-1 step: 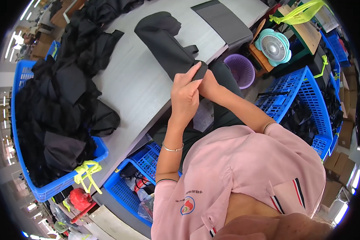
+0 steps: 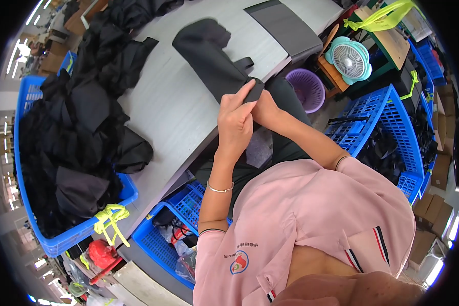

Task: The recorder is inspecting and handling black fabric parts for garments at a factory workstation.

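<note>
Right hand [image 2: 264,109] mostly hidden behind left hand [image 2: 235,122]; its grip on the black garment [image 2: 209,56] can't be read. Blue crate [image 2: 76,234] at nine o'clock: contents an indistinct dark heap. Worktop [image 2: 178,112] top edge cut off.

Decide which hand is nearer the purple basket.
Right. The right hand grips the dark cloth on the side facing the purple basket; the left hand is beside it, farther away.

Head-worn fisheye looks steeply down, close over table [image 2: 178,109].
</note>
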